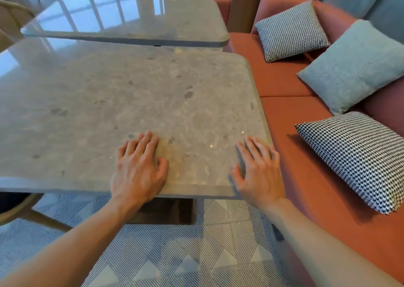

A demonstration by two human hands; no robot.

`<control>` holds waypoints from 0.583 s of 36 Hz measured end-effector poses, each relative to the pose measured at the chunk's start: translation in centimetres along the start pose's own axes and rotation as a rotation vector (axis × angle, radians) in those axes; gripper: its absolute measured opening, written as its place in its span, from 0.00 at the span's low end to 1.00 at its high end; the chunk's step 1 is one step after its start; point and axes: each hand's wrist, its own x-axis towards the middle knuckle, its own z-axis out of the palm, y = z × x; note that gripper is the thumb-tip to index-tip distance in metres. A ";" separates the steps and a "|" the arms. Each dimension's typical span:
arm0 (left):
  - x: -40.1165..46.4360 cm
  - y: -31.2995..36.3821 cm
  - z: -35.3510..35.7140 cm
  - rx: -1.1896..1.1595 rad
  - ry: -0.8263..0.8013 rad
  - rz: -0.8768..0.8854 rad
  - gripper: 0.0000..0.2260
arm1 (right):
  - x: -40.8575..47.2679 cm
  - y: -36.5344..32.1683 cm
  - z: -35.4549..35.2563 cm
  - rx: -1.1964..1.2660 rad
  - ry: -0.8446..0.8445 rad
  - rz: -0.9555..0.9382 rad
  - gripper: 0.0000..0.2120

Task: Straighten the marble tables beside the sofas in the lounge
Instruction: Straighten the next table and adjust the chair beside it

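Near marble table (pixel 131 111): grey polished slab with rounded corners, filling the middle of the view; both hands lie on its near edge, toward its right corner.
Chair (pixel 13 212): a pale curved frame showing at the far left, partly under the table's near left edge.
Far marble table (pixel 131 17): same grey top, just behind the near one with a narrow gap between them; its right edge sits further left than the near table's right edge.
Left hand (pixel 138 170): palm flat on the near table's top, fingers spread and pointing away from the person, heel of the hand at the near edge; it presses on the slab and grips nothing.
Table base (pixel 170 212): dark block under the near table, visible between the two forearms.
Rug (pixel 175 254): blue-and-white striped pattern under the table and arms.
Right hand (pixel 259 173): open and flat on the near right corner, fingers splayed, the outer fingers reaching the slab's right edge; it clasps nothing.
Sofa (pixel 306 177): terracotta seat just beside the tables' right edges.
Cushions: two houndstooth, one (pixel 290 30) far and one (pixel 358 162) near, with a blue-grey cushion (pixel 354 68) between them, all leaning on the sofa back.
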 end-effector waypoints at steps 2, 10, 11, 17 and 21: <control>0.4 0.6 0.2 0.025 -0.010 0.006 0.27 | 0.7 0.8 0.0 0.005 -0.006 -0.011 0.34; 2.3 3.6 1.2 0.052 -0.052 -0.033 0.29 | 3.9 4.2 0.8 0.034 0.025 -0.041 0.32; 2.6 3.9 1.3 0.056 -0.053 -0.038 0.29 | 4.4 4.7 0.9 0.034 0.032 -0.046 0.32; 4.1 6.1 1.8 0.087 -0.066 -0.061 0.30 | 6.7 7.0 1.1 0.027 0.049 -0.082 0.30; 5.0 7.4 2.1 0.092 -0.062 -0.074 0.30 | 8.1 8.2 0.7 0.041 0.045 -0.102 0.30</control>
